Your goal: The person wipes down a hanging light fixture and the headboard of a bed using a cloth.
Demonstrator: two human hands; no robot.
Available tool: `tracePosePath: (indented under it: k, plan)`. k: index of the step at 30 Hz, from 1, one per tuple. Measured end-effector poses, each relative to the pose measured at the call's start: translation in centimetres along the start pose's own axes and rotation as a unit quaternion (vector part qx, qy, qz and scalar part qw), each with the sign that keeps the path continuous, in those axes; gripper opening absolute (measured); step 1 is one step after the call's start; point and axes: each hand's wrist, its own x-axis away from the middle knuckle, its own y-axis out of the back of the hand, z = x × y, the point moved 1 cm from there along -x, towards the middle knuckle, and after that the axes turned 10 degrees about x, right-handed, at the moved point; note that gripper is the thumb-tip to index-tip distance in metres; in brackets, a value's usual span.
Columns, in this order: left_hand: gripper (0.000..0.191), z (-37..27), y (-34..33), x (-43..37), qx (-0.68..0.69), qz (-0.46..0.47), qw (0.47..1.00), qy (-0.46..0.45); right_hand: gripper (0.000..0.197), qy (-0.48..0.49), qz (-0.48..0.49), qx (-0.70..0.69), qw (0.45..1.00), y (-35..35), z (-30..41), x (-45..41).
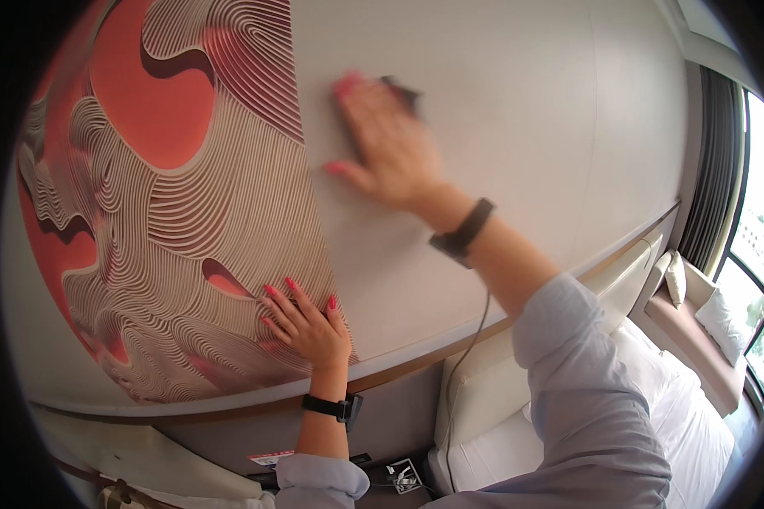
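Note:
My right hand (391,140), blurred, is raised against the pale wall (509,127), just right of the patterned mural's edge. A dark object (402,94) shows from under its fingers; its kind is too blurred and covered to tell. My left hand (312,327) lies flat with spread fingers on the lower right of the mural (254,178), holding nothing. The mural has coral-red shapes and wavy ridge-like lines, and its right side borders the plain wall. Each wrist wears a black band.
A ledge (420,340) runs below the wall, above a padded headboard (484,388). White bedding (700,413) lies to the right, with a sofa (687,331) by the window and dark curtain (710,165). A cable (453,382) hangs beside my right arm. Small items (404,474) lie below.

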Motion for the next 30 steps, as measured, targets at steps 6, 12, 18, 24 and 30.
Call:
tracePosePath:
  k: [6,12,18,24,30]
  plan:
    - [0.066,0.2,0.1,0.1,0.017,0.022,0.999,0.027,0.072,-0.149,-0.048,0.127,0.979,2.4,-12.3,7.3]
    - [0.069,-0.5,0.4,0.1,0.033,0.036,0.998,0.039,0.070,-0.382,-0.062,0.117,0.914,3.5,-20.5,17.3]
    - [0.073,-0.6,0.9,-0.2,0.069,0.045,0.996,0.036,0.080,-0.557,-0.063,0.158,0.813,0.4,-15.1,16.0]
    - [0.076,0.3,1.6,-0.4,0.088,0.040,0.995,0.017,0.084,-0.339,-0.021,0.102,0.935,-1.1,2.0,6.1]
    - [0.078,-0.4,1.2,-0.1,0.129,0.047,0.990,0.019,0.087,-0.089,0.059,0.017,0.994,-1.6,11.2,4.3]
